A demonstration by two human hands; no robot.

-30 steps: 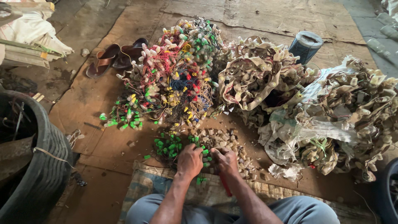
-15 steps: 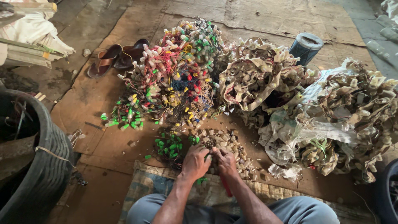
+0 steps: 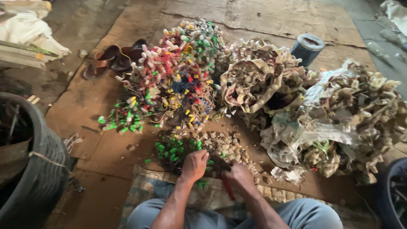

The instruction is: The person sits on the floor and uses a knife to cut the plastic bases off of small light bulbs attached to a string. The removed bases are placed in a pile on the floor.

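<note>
Cutting small caps off wiring, by the look | left hand [image 3: 194, 164] closed on green pieces [image 3: 170, 149] | right hand [image 3: 240, 176] gripping red-handled tool [image 3: 228, 190] | pieces on floor mat [image 3: 148, 186] just ahead | next likely needs steady pinch beside blades.

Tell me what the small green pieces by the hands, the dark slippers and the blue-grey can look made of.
Small green pieces: probably plastic, bright uniform colour, slight sheen. Dark brown slippers: leather or rubber, smooth and faintly glossy; cannot tell which. Blue-grey cylindrical can: likely metal or plastic, dull finish, ridged wall. Left hand rests beside the green pieces.
</note>
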